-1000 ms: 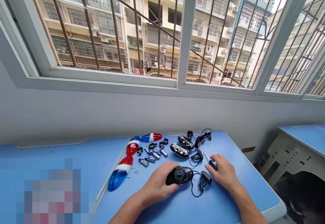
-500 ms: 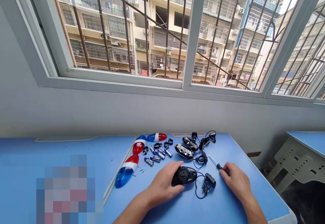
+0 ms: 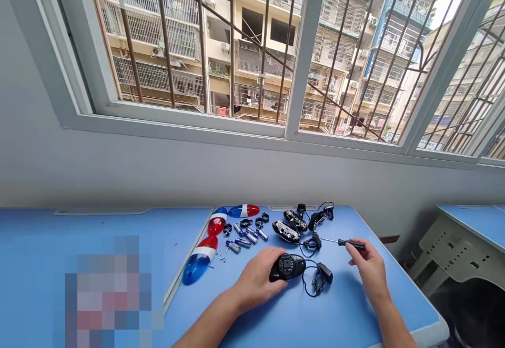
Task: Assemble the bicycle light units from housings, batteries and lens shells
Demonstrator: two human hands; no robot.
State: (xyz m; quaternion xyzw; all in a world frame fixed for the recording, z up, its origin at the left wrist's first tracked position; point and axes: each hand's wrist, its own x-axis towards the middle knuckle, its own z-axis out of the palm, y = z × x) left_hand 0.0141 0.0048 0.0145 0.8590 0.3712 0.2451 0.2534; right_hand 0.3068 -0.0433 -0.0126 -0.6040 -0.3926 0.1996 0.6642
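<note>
My left hand [image 3: 262, 274] is closed around a black oval light housing [image 3: 288, 267], its round mount facing up. A thin cord runs from the housing to a black clip-on switch [image 3: 324, 273] lying to its right. In my right hand [image 3: 369, 269] is a screwdriver [image 3: 349, 243], gripped by its black handle between thumb and fingers. Its metal shaft points left, toward a black clamp [image 3: 313, 243] on the table. Behind the left hand lie open light units [image 3: 286, 231] with silvery insides and cords.
Red, white and blue lens covers [image 3: 200, 259] line the left side of the blue table [image 3: 339, 316]. Several batteries [image 3: 233, 246], small screws [image 3: 223, 258] and black ring clamps [image 3: 245, 223] lie between them and the light units. A wall with a barred window [image 3: 252, 127] rises behind.
My right hand has lifted the screwdriver from the table and turned it so the shaft lies nearly level. My left hand keeps its hold on the housing.
</note>
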